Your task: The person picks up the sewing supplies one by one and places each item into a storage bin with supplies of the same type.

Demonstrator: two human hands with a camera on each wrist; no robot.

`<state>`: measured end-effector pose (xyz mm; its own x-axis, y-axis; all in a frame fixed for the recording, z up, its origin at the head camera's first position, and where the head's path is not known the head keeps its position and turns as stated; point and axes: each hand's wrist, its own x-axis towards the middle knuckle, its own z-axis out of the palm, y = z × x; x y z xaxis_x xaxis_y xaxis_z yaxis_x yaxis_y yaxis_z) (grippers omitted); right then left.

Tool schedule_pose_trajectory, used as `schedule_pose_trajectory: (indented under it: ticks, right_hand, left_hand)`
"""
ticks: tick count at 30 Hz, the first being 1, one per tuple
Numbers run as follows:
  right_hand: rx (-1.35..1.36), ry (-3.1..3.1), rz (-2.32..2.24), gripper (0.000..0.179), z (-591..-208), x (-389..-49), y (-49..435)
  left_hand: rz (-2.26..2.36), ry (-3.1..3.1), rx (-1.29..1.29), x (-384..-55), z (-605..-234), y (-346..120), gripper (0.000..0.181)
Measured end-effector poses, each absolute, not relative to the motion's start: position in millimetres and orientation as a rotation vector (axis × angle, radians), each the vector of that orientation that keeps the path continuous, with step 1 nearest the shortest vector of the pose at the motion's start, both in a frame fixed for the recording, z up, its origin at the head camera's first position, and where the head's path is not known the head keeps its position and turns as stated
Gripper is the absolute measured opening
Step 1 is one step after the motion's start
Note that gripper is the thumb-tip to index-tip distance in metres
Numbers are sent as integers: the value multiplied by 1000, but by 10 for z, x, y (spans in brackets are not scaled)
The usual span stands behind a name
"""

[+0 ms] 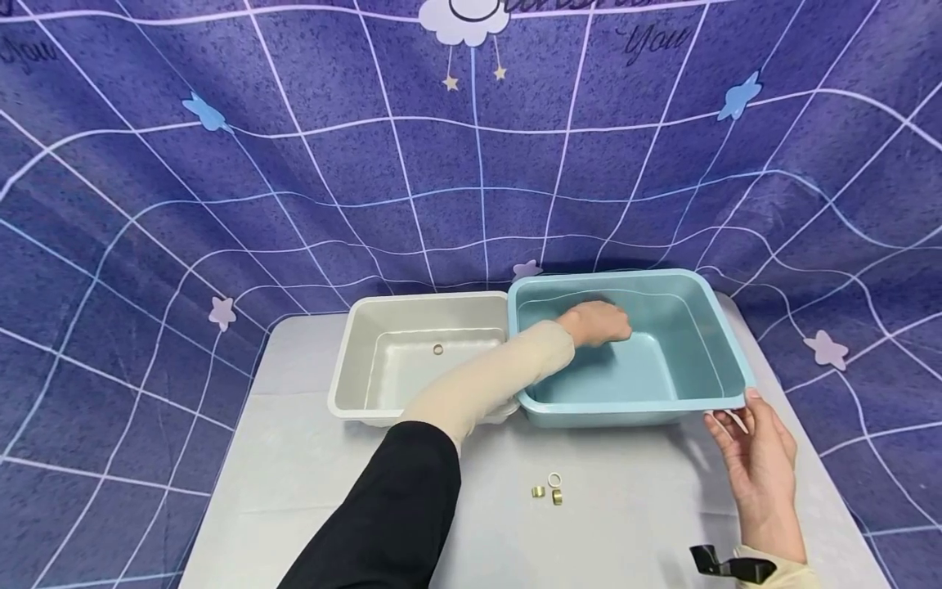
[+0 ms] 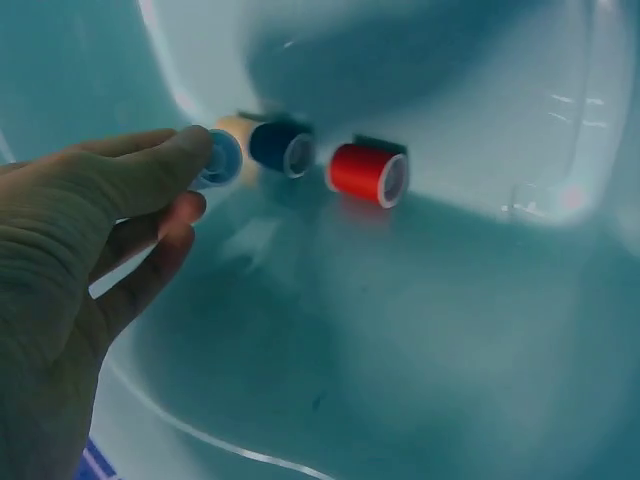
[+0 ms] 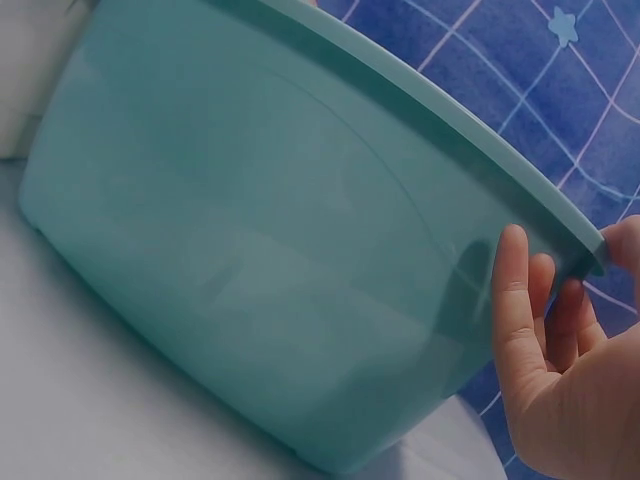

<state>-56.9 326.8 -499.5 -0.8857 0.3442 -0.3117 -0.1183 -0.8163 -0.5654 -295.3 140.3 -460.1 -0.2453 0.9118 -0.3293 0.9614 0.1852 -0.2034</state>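
Observation:
My left hand [image 1: 598, 324] reaches down into the teal basin [image 1: 625, 415]. In the left wrist view, its thumb and fingers pinch a small spool of thread with a light-blue round end [image 2: 221, 158]; the rest of the spool is hidden by the fingers. Close beside it in the basin lie a dark blue spool [image 2: 275, 147], a partly covered tan spool [image 2: 240, 130] and a red spool [image 2: 362, 173]. At the basin's front right corner, my right hand [image 1: 765, 458] grips the rim, thumb on top and fingers below.
A pale grey basin [image 1: 346, 360] adjoins on the left, with a small ring [image 1: 437, 349] inside. In front, on the white table [image 1: 294, 483], lie two gold rings [image 1: 557, 496] and a pale ring [image 1: 554, 480]. A purple gridded curtain [image 1: 412, 164] hangs behind.

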Motion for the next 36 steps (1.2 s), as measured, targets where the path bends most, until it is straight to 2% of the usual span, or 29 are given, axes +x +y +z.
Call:
schedule_pose_trajectory:
  ticks: [6, 21, 27, 36]
  right_hand:
    - [-579, -815, 2702, 16, -5008, -571, 3270]
    - [-567, -844, 2700, 17, -5018, -589, 3250]
    - [-582, -856, 2693, 17, -5010, -583, 3252]
    - [-579, -859, 2693, 17, -5019, -582, 3272]
  left_hand:
    - [-536, 2322, 1793, -3033, -4732, 1392, 21]
    - [-638, 2332, 1711, -3111, -4943, 1400, 37]
    - [-704, 2323, 1743, -3111, -4942, 1417, 41]
    - [-658, 2338, 1693, -3112, -4928, 1435, 38]
